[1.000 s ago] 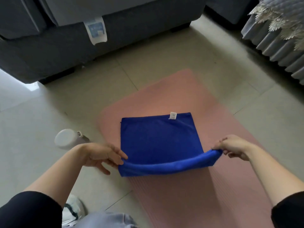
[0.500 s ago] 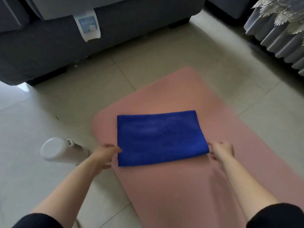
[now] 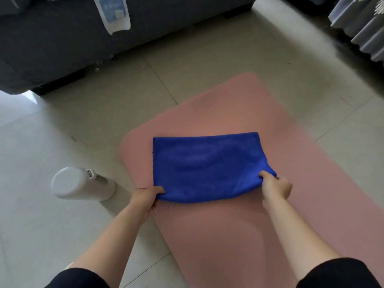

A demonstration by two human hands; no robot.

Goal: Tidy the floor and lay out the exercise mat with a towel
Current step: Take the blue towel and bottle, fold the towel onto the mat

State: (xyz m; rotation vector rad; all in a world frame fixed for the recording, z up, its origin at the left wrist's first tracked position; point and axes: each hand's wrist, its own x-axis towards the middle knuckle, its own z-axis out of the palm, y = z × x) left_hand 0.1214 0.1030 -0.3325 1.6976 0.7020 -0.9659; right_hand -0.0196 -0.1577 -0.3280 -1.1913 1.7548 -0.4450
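A pink exercise mat (image 3: pixel 239 225) lies unrolled on the tiled floor, running from the middle to the lower right. On its far end rests a folded blue towel (image 3: pixel 207 165). My left hand (image 3: pixel 145 197) pinches the towel's near left corner. My right hand (image 3: pixel 275 187) grips the near right corner, thumb on top, and the near folded edge is lifted slightly off the mat.
A white bottle (image 3: pixel 81 183) stands on the floor just left of the mat, close to my left hand. A dark grey sofa (image 3: pixel 62 42) with a hanging white tag (image 3: pixel 113 13) fills the back left. Pleated grey fabric (image 3: pixel 361 28) hangs at the top right.
The towel's near half was folded over onto the far half and laid flat. Both hands now grip the near folded edge's corners and lift it slightly. The view has moved closer.
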